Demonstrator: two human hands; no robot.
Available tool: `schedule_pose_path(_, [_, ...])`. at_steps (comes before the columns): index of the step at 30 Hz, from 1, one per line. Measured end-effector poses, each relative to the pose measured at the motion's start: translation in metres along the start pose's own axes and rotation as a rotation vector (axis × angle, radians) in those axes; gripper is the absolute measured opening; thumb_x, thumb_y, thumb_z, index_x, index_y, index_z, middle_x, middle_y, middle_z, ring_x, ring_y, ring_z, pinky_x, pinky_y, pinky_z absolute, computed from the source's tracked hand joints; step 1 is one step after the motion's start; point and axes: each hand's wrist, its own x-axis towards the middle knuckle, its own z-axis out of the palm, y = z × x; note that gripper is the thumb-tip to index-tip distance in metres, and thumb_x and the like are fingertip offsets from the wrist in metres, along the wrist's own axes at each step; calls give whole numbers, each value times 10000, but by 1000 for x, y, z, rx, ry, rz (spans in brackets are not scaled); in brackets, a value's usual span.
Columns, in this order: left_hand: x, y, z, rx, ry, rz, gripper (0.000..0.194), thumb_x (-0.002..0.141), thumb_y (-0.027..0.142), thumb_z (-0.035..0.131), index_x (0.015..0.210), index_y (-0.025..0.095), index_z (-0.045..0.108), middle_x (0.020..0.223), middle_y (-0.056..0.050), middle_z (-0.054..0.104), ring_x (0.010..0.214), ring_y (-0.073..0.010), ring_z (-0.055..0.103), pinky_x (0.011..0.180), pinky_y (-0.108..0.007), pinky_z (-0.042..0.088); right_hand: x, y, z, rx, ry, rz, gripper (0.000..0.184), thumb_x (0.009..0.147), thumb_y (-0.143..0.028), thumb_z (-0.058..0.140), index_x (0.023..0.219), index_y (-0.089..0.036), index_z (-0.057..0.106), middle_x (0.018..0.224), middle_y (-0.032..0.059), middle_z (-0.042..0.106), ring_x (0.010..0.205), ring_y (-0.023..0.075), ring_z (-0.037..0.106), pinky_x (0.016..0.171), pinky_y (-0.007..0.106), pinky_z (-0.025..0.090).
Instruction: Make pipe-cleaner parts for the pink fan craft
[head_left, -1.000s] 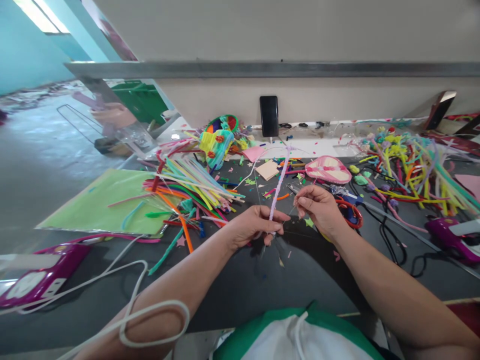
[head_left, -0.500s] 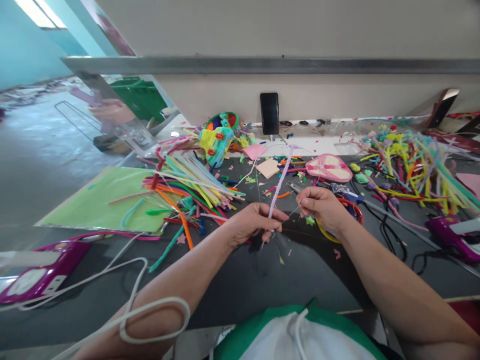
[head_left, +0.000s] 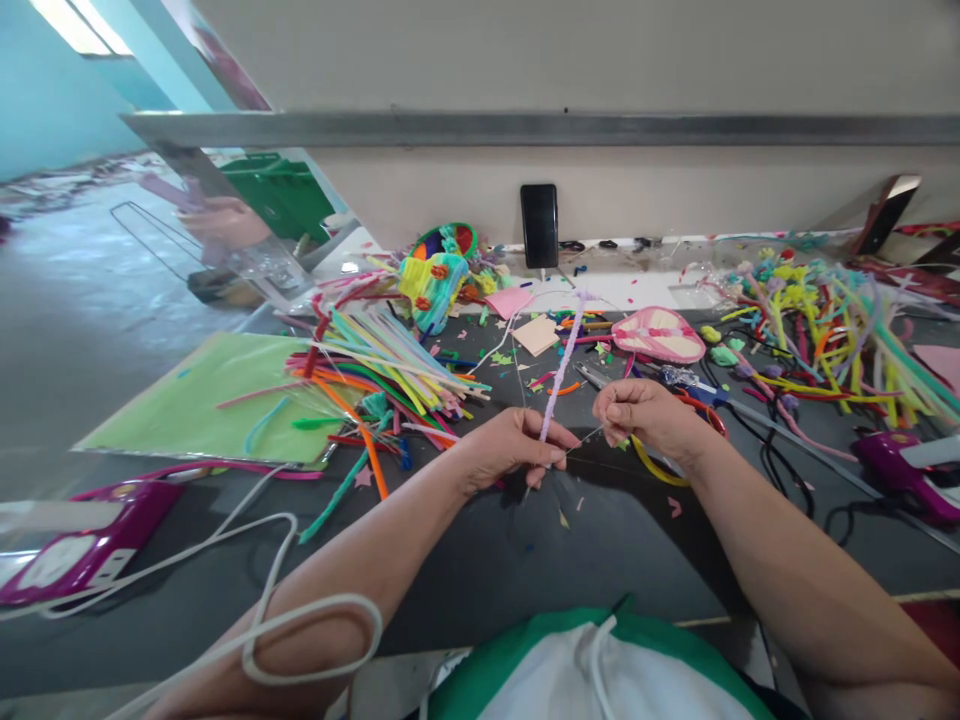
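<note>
Lilac stem: a fuzzy pipe cleaner (head_left: 561, 365) is standing nearly upright, rising away from the grip toward the back of the table.
Left hand: the left hand (head_left: 511, 448) is pinching the lower end of the pipe cleaner between thumb and fingers, closed tightly on it.
Right hand: the right hand (head_left: 645, 412) is sitting just right of that grip, its fingertips pinched together on a thin wire (head_left: 583, 443) that is running across to the left-hand grip.
Gap between hands: narrow; the hands are near but not touching.
Surface: the dark table (head_left: 480, 560) is lying beneath both hands, scattered with small scraps.
Left of the grip: a pile of coloured sticks (head_left: 375, 375) is lying spread out, and a green sheet (head_left: 202, 400) is lying beyond it.
Right of the grip: a pink oval piece (head_left: 660, 335) is resting behind the right hand; a tangle of pipe cleaners (head_left: 832, 330) is lying further out.
Behind the grip: a black phone (head_left: 539, 225) is leaning upright against the wall.
Far left: a purple glue gun (head_left: 75, 540) is lying well apart.
</note>
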Motion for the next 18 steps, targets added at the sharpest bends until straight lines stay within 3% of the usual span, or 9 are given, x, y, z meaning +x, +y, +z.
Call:
schedule_pose_path(6, [1, 1, 2, -71, 64, 84, 330, 665, 252, 750, 948, 102, 670, 733, -54, 666, 418, -74, 545, 433, -202, 418, 5, 6, 9, 112, 96, -85, 231, 671, -263, 764, 856, -180, 653, 743, -6, 626, 539, 85, 545, 566, 245, 483])
schedule_pose_path(10, [2, 0, 5, -93, 60, 159, 330, 748, 323, 683, 1006, 120, 644, 770, -49, 661, 445, -79, 568, 448, -197, 416, 7, 11, 12, 93, 144, -76, 130, 715, -261, 730, 743, -161, 652, 690, 1, 642, 515, 82, 555, 544, 229, 477])
schedule_pose_path(18, [1, -3, 9, -39, 1, 147, 295, 782, 349, 641, 959, 113, 650, 759, -58, 660, 457, -93, 575, 457, -211, 419, 5, 13, 12, 112, 92, -9, 168, 675, -275, 762, 704, -140, 665, 668, 7, 639, 498, 80, 547, 511, 218, 458])
